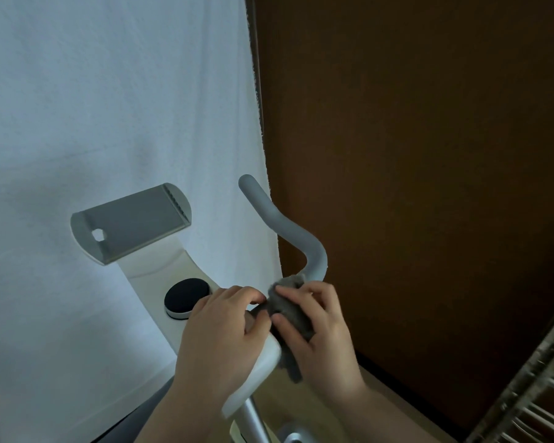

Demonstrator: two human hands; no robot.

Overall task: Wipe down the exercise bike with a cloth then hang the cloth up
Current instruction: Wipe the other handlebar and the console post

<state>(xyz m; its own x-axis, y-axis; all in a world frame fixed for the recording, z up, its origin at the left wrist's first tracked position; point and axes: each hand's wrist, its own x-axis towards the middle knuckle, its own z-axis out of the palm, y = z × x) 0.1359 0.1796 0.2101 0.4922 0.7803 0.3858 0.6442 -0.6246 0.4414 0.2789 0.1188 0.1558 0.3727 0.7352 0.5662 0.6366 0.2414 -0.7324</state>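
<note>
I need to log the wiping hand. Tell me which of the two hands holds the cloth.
The right hand holds the grey cloth, wrapped around the handlebar. The left hand rests bare on the bike's white frame.

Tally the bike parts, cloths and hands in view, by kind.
Curved grey foam handlebar: 1
Flat grey tablet holder: 1
Round black knob with white rim: 1
Fuzzy grey wiping cloth: 1
Hands, left hand and right hand: 2
Total: 6
</note>
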